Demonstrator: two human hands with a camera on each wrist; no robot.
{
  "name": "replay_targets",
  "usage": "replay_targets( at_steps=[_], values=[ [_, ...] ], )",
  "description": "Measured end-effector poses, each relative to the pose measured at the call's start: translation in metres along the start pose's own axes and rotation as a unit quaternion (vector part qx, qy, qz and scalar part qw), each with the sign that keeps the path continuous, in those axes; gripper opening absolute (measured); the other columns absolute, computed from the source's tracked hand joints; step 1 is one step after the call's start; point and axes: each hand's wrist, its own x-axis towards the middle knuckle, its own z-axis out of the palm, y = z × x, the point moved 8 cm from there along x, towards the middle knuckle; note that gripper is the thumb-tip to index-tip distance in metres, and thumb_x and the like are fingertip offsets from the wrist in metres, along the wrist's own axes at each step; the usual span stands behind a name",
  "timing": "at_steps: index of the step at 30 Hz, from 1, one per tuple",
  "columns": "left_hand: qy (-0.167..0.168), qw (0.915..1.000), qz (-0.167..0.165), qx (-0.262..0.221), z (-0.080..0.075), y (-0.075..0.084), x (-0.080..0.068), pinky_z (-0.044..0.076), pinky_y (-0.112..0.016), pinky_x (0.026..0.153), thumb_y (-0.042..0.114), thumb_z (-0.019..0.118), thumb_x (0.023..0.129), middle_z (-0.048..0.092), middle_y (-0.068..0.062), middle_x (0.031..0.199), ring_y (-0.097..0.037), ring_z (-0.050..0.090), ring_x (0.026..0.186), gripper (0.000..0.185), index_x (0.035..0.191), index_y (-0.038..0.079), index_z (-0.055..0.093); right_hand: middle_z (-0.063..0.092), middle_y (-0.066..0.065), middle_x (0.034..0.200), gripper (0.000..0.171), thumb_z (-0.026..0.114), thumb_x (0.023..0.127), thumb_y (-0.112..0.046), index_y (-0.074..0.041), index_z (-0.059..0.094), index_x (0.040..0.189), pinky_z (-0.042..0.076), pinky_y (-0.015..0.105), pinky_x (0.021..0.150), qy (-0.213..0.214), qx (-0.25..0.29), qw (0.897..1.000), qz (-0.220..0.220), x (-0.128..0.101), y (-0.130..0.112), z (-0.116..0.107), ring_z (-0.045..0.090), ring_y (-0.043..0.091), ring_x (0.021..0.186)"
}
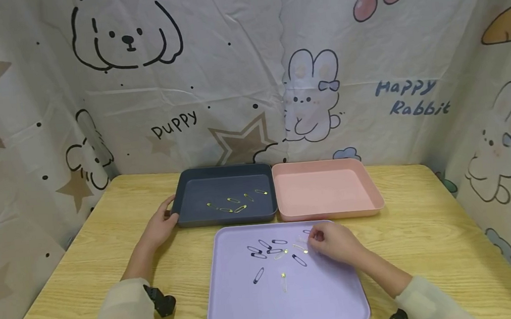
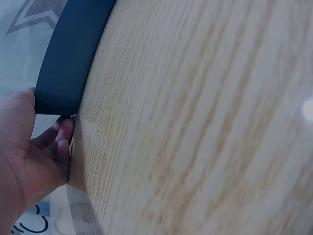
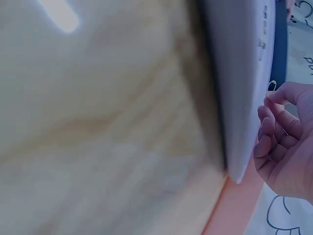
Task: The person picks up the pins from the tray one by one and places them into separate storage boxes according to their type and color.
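Observation:
My left hand [image 1: 169,217] grips the front left corner of a dark blue tray [image 1: 178,191], thumb on the rim; in the left wrist view the hand [image 2: 46,147] curls under that tray's corner [image 2: 68,58]. Several gold safety pins [image 1: 236,201] lie inside it. My right hand [image 1: 315,239] rests on a lilac tray [image 1: 296,308], its fingers curled. In the right wrist view its thumb and forefinger [image 3: 269,105] pinch a gold safety pin [image 3: 272,85]. Several dark pins [image 1: 268,247] and another gold pin [image 1: 283,278] lie on the lilac tray [image 3: 239,98].
A pink tray [image 1: 333,213] with nothing in it stands right of the dark one, behind the lilac tray. All three sit on a wooden table [image 1: 425,225]. Printed cloth walls close in the back and both sides.

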Motion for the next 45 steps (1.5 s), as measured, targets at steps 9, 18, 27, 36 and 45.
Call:
replay_targets(
  at_steps=[9,18,27,36,45],
  values=[
    [-0.002,1.0000,-0.001,-0.004,0.001,0.001,0.000,0.039,-0.046,0.089,0.020,0.036,0.098,0.038,-0.031,0.138,-0.041,0.041,0.123,0.059,0.152,0.017,0.011,0.060,-0.002,0.069,0.006,0.063,0.081,-0.012,-0.009,0.069,0.079,0.040,0.020,0.058,0.027,0.076,0.996,-0.026,0.021,-0.014,-0.022,0.049,0.009,0.065],
    [0.002,0.9999,0.007,-0.013,0.003,0.001,0.002,0.040,-0.038,0.082,0.021,0.037,0.097,0.042,-0.030,0.134,-0.038,0.045,0.118,0.059,0.152,0.017,0.013,0.060,0.000,0.073,0.010,0.063,0.083,-0.017,-0.010,0.069,0.082,0.040,0.024,0.060,0.031,0.081,0.996,0.008,0.041,-0.018,-0.030,0.049,0.013,0.068],
    [0.002,0.9999,0.000,-0.011,0.000,0.001,0.001,0.040,-0.039,0.083,0.020,0.037,0.097,0.041,-0.030,0.136,-0.039,0.044,0.120,0.060,0.152,0.018,0.013,0.061,0.002,0.076,0.012,0.063,0.084,-0.019,-0.009,0.069,0.085,0.040,0.027,0.061,0.026,0.095,0.995,0.004,0.058,-0.029,-0.032,0.049,0.015,0.070],
    [0.001,0.9999,-0.007,-0.008,0.000,-0.002,0.001,0.040,-0.043,0.088,0.021,0.036,0.097,0.040,-0.030,0.137,-0.040,0.043,0.122,0.060,0.152,0.018,0.012,0.062,0.002,0.077,0.013,0.062,0.084,-0.020,-0.010,0.070,0.084,0.041,0.026,0.064,0.036,0.097,0.995,-0.010,0.076,-0.040,-0.029,0.051,0.015,0.073],
    [0.000,0.9999,-0.010,-0.007,0.000,-0.005,0.002,0.040,-0.040,0.084,0.022,0.036,0.098,0.040,-0.030,0.137,-0.040,0.042,0.122,0.059,0.152,0.018,0.012,0.064,0.004,0.080,0.015,0.060,0.086,-0.019,-0.007,0.070,0.087,0.042,0.027,0.070,0.033,0.106,0.994,-0.008,0.094,-0.050,-0.028,0.053,0.017,0.077]
  ],
)
